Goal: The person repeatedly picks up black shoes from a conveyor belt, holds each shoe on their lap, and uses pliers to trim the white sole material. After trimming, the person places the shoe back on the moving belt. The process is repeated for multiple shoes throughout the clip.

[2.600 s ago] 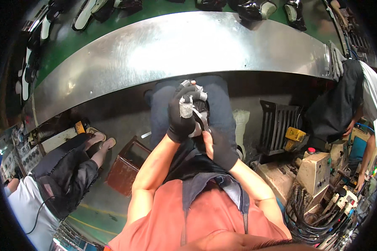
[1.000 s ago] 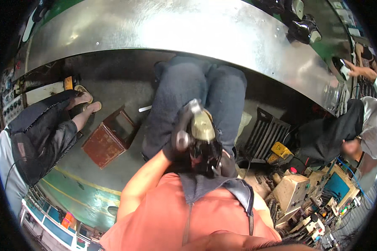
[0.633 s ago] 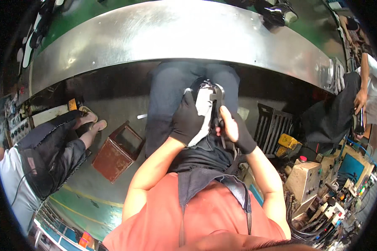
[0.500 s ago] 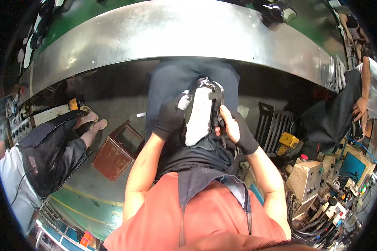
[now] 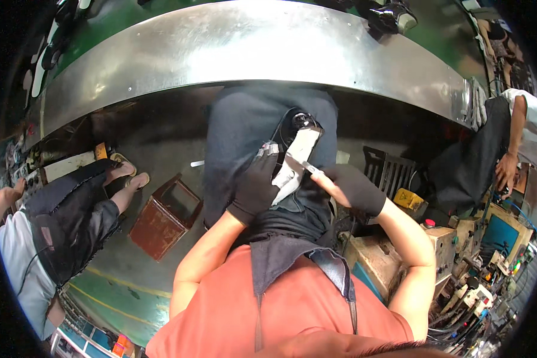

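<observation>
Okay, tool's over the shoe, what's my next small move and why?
Probably ease the thin metal tool lightly along the white face: your left hand holds the black shoe over your lap with that face up, and your right hand has the tool's end over it, though contact is hard to tell.

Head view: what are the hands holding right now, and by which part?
The left hand holds the shoe by its left edge, toward the near end. The right hand holds a thin metal tool by its right end.
</observation>
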Available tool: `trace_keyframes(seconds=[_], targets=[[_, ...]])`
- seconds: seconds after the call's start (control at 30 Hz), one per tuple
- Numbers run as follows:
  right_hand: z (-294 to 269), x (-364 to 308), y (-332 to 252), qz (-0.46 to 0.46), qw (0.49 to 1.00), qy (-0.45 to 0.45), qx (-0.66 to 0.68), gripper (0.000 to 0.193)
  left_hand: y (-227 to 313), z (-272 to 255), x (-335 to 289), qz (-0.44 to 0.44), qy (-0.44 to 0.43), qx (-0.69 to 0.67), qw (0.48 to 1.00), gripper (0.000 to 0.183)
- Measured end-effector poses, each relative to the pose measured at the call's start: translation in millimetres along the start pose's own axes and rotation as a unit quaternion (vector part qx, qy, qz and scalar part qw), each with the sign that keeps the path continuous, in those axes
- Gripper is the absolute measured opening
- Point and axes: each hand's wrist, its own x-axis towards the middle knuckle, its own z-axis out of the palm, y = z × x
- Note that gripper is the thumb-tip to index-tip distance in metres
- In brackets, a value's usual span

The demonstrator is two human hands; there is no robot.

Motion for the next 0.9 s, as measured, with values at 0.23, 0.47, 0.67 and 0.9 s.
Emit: trace_keyframes(seconds=[0.23, 0.47, 0.67, 0.9], targets=[[19.7, 25.5, 23.2, -0.079, 0.960, 0.162, -0.215, 0.044, -9.7, -6.7, 5.0, -0.075, -0.014, -0.139, 0.987, 0.068], [-18.4, 22.7, -8.8, -0.122, 0.976, 0.084, -0.160, 0.042, -20.4, 16.3, -9.7, -0.026, 0.039, -0.065, 0.997, 0.068], [-6.5, 47.5, 28.9, -0.157, 0.943, 0.144, -0.256, 0.048, -13.3, 29.0, 17.3, -0.063, 0.115, -0.122, 0.984, 0.057], [-79.3, 44.3, 11.0, -0.137, 0.971, -0.109, -0.166, 0.048, -21.3, 44.5, 41.4, -0.051, 0.155, -0.053, 0.985, 0.063]])
